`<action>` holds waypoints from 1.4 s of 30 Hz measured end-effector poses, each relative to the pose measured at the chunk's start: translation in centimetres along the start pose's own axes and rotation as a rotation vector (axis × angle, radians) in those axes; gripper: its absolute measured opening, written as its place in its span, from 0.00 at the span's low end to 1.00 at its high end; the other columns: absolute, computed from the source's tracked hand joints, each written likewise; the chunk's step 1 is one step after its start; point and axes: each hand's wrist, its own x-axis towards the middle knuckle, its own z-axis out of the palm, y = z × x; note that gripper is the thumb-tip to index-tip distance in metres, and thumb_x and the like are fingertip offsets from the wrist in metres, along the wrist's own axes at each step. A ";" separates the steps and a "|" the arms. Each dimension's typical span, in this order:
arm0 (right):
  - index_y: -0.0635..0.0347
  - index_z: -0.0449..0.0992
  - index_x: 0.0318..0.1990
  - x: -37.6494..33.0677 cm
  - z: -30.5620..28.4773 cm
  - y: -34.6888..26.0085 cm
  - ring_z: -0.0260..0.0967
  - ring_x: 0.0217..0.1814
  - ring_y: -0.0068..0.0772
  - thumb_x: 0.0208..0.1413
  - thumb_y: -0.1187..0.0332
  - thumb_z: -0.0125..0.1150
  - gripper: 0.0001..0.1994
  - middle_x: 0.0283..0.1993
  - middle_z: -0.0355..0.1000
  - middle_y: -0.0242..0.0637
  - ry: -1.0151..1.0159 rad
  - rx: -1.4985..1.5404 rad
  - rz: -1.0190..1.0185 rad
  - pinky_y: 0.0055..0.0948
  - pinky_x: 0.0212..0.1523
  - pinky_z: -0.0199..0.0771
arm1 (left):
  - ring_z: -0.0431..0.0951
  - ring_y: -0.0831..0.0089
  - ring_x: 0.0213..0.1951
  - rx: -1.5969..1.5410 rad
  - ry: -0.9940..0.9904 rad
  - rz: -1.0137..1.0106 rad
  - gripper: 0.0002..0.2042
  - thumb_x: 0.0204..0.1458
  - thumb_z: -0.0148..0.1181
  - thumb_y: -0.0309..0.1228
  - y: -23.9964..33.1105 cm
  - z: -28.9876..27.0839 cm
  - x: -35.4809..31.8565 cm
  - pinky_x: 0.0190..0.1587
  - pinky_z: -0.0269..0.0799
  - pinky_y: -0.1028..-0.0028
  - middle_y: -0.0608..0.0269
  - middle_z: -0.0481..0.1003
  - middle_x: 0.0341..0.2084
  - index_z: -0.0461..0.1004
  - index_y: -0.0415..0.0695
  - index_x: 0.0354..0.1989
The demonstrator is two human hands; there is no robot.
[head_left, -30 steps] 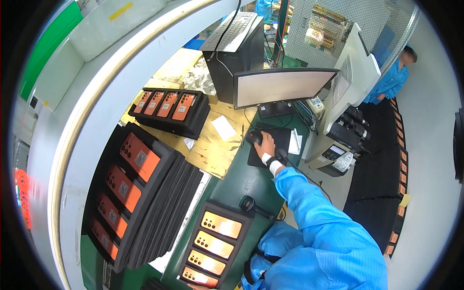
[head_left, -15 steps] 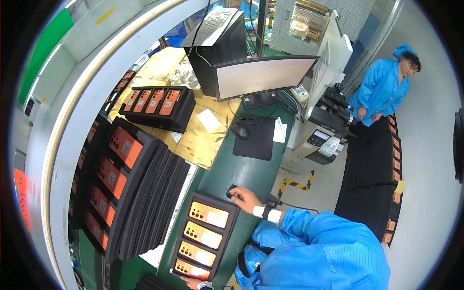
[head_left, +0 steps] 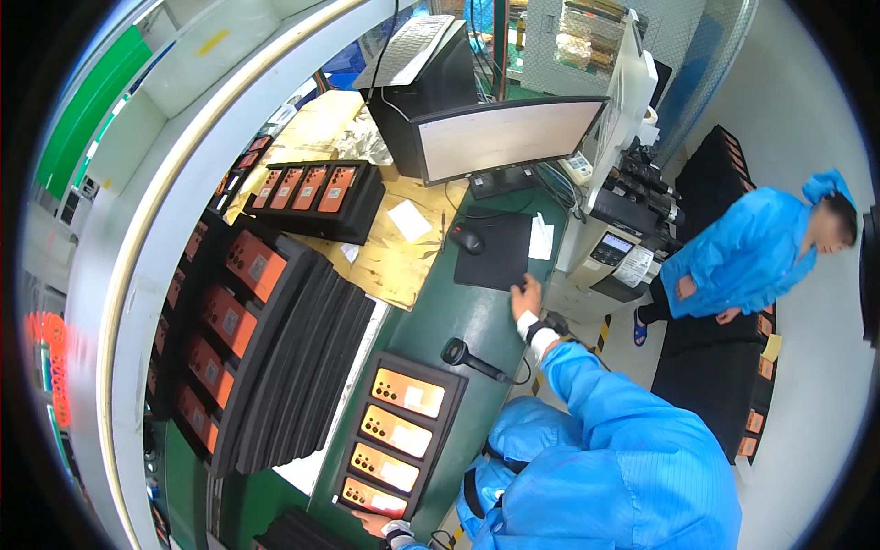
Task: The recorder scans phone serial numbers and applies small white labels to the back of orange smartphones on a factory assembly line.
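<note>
A black foam tray (head_left: 449, 410) on the green bench holds several orange phone backs (head_left: 396, 431), each with dark camera circles and a pale label. My left hand (head_left: 373, 523) touches the tray's near edge with fingers stretched out; part of it is hidden. My right hand (head_left: 527, 298) holds nothing and has its fingers apart at the near right corner of a black mouse pad (head_left: 495, 266). On that pad rests a black mouse (head_left: 468, 239). A black handheld scanner (head_left: 472, 358) lies between the tray and my right forearm, its cable trailing right.
Stacked black trays with orange phone backs (head_left: 229, 321) rise at left, and a smaller stack (head_left: 316, 197) stands on the wooden board. A monitor (head_left: 509, 137) and a grey machine (head_left: 610, 261) are behind. At right a person in blue (head_left: 742, 247) stands by more stacked trays.
My right hand has left the scanner, which now lies on the bench, and moved away toward the mouse pad. My left hand stays by the tray. The person at right has moved nearer.
</note>
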 end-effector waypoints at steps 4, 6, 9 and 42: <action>0.67 0.65 0.66 4.7 2.0 2.8 0.66 0.64 0.53 0.53 0.63 0.63 0.33 0.63 0.67 0.52 -0.072 -0.039 0.233 0.41 0.67 0.64 | 0.79 0.38 0.45 -0.228 -0.004 -0.134 0.30 0.69 0.33 0.53 0.9 -1.3 -1.0 0.49 0.76 0.47 0.34 0.77 0.47 0.65 0.41 0.65; 0.65 0.63 0.68 6.2 2.9 3.4 0.66 0.66 0.49 0.54 0.64 0.63 0.34 0.67 0.65 0.48 -0.128 0.066 0.254 0.39 0.64 0.68 | 0.79 0.35 0.45 -0.437 0.059 -0.266 0.44 0.63 0.34 0.66 1.8 -1.7 -1.9 0.51 0.74 0.45 0.30 0.78 0.42 0.78 0.26 0.44; 0.61 0.58 0.72 7.3 3.5 3.3 0.64 0.69 0.44 0.55 0.64 0.62 0.37 0.73 0.61 0.41 -0.209 0.241 0.361 0.42 0.60 0.72 | 0.79 0.36 0.46 -0.418 0.062 -0.260 0.45 0.62 0.35 0.66 2.7 -2.5 -2.4 0.51 0.74 0.45 0.30 0.78 0.43 0.78 0.26 0.45; 0.60 0.76 0.50 -4.4 -2.1 4.9 0.77 0.46 0.34 0.52 0.70 0.62 0.16 0.44 0.79 0.40 -0.259 0.264 0.229 0.33 0.48 0.77 | 0.79 0.39 0.49 -0.241 0.022 -0.036 0.30 0.70 0.32 0.51 1.7 -2.0 -1.6 0.50 0.78 0.50 0.31 0.73 0.54 0.64 0.38 0.65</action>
